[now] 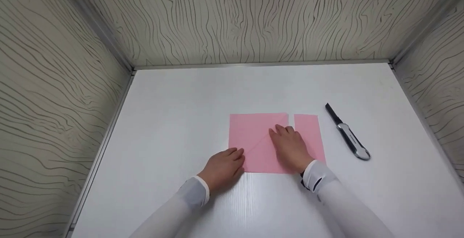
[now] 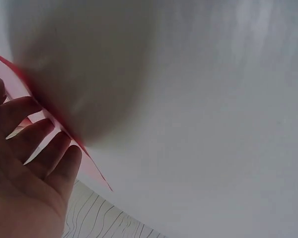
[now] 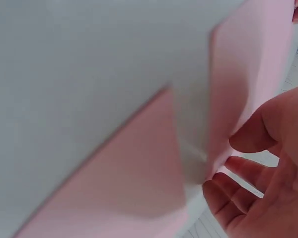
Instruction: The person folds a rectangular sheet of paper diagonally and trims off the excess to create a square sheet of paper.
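Observation:
A pink paper square lies on the white table, a diagonal line running across it from lower left to upper right. My left hand rests its fingertips on the square's lower left corner. Farther right, my right hand presses its fingertips on the paper near its right edge, the fingers slightly bent. Beside the square, a narrow gap away, is a pink paper strip, partly hidden under the right hand and wrist. In the right wrist view the gap shows between the strip and the square.
A utility knife with a dark blade and a grey-and-black handle lies right of the strip, blade pointing away. The white tabletop is bounded by a back panel and side panels with a wood-grain pattern.

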`<state>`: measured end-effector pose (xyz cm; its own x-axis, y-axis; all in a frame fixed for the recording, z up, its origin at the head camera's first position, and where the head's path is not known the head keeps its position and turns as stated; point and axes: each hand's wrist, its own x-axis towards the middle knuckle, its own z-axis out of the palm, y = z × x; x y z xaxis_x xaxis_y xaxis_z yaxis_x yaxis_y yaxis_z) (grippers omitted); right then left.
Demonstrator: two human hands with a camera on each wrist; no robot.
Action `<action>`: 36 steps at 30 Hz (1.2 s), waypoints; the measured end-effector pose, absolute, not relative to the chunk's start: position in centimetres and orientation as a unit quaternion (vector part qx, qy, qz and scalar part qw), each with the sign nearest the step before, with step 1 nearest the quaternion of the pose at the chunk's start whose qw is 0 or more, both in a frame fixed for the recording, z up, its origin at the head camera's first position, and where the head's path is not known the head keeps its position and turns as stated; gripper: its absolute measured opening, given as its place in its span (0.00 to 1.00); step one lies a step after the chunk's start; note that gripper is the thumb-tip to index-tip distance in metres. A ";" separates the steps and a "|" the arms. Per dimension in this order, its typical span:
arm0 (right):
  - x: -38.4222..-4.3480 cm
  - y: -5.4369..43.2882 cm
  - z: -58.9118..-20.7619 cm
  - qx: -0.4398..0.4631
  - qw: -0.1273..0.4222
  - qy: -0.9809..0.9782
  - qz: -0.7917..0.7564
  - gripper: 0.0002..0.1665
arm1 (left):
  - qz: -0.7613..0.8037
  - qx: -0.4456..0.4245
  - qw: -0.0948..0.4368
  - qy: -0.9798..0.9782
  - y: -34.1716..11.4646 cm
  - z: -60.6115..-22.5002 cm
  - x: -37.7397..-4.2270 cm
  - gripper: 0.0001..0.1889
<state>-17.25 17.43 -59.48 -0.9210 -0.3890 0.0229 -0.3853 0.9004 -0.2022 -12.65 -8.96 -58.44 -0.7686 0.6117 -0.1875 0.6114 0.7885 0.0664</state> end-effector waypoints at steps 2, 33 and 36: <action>-16.6 16.7 -59.4 -0.209 0.014 0.972 -0.104 0.28 | 0.006 0.319 0.099 0.943 -8.9 -58.6 -12.6 0.26; -20.3 20.0 -59.0 -0.144 0.076 0.979 -0.124 0.39 | 0.013 0.327 0.111 0.939 -9.6 -58.8 -12.7 0.26; -21.1 20.4 -59.1 -0.132 0.080 0.980 -0.124 0.39 | 0.020 0.329 0.109 0.938 -9.7 -58.9 -12.6 0.26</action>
<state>-21.08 20.42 -59.14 -0.9525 -0.2786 -0.1232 -0.2392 0.9345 -0.2634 -12.63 -9.71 -58.87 -0.7594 0.6217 -0.1917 0.6127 0.7825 0.1104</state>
